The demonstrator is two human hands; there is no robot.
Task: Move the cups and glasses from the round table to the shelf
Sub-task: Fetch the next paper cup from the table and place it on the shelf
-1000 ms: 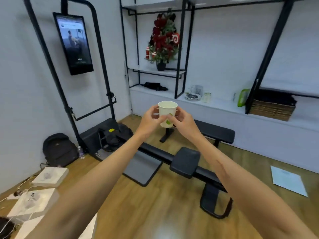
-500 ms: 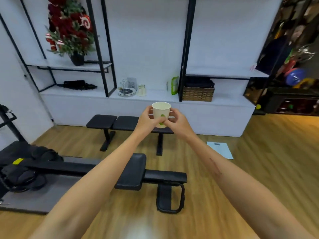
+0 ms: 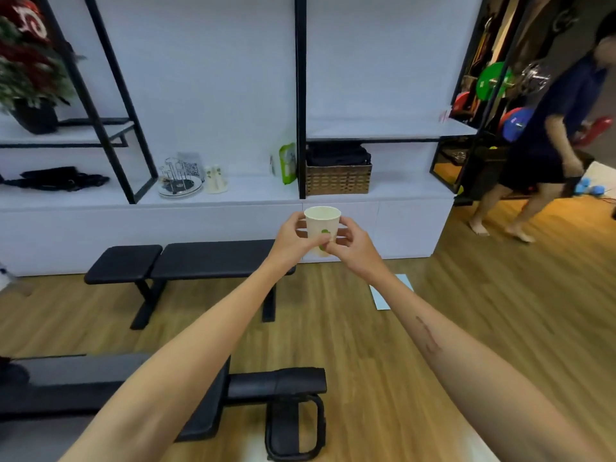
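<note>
You are holding the paper cup (image 3: 322, 228) upright, mouth up, long axis vertical, your left hand (image 3: 293, 240) and right hand (image 3: 354, 245) fingers wrapping it, with the shelf (image 3: 233, 191) at twelve o'clock.

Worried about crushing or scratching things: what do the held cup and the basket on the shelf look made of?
Cup: likely paper, matte off-white with a printed green mark, thin rolled rim; both hands pinch it. Basket: woven wicker or rattan by its brown criss-cross weave, though it could be an imitation.
</note>
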